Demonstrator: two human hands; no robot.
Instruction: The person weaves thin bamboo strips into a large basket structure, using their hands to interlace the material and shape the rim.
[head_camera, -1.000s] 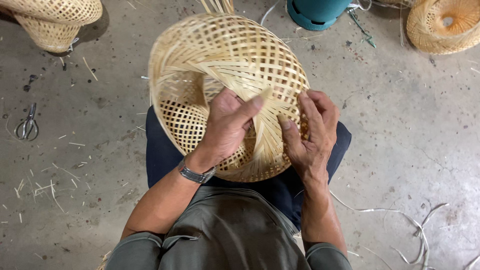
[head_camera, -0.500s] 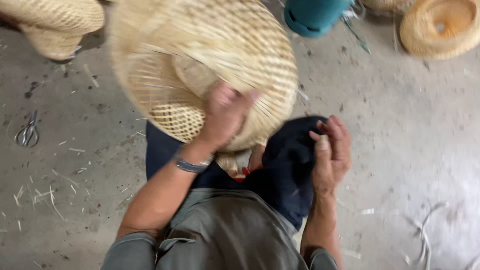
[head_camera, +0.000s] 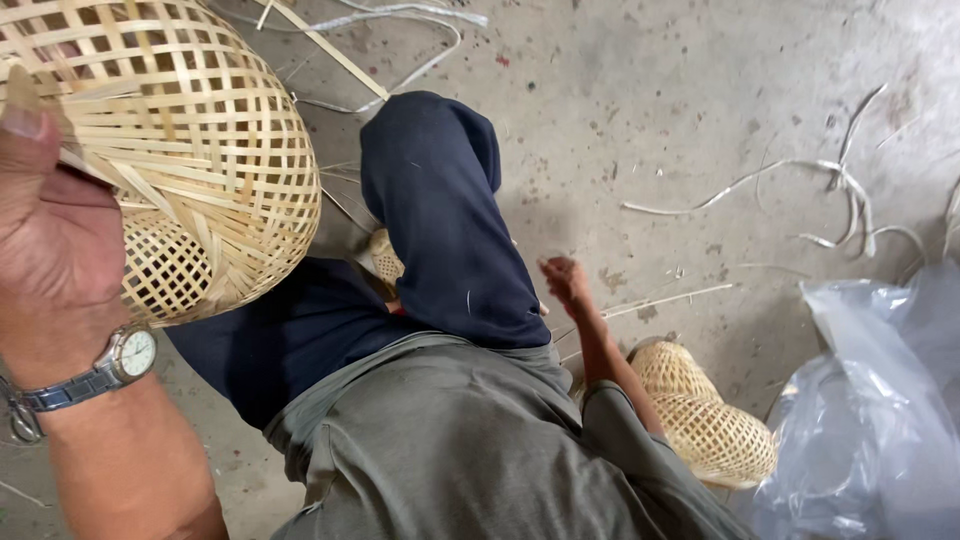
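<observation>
My left hand (head_camera: 50, 250) grips a round woven bamboo basket (head_camera: 200, 150) and holds it up at the far left, its open weave facing me. A metal wristwatch (head_camera: 130, 355) sits on that wrist. My right hand (head_camera: 565, 280) is down by the concrete floor, just right of my raised knee in dark blue trousers (head_camera: 440, 200). Its fingers are curled, close to the end of a thin bamboo strip (head_camera: 670, 297). Whether it grips the strip is unclear.
A smaller woven basket (head_camera: 710, 420) lies on the floor by my right elbow. A clear plastic bag (head_camera: 880, 400) fills the lower right corner. Loose bamboo strips (head_camera: 830, 180) curl over the floor at right and top. Another woven piece (head_camera: 385, 260) peeks from under my knee.
My right hand has let go of the basket and dropped to the floor on the right. My left hand has swung the basket up and to the left. My view has turned right.
</observation>
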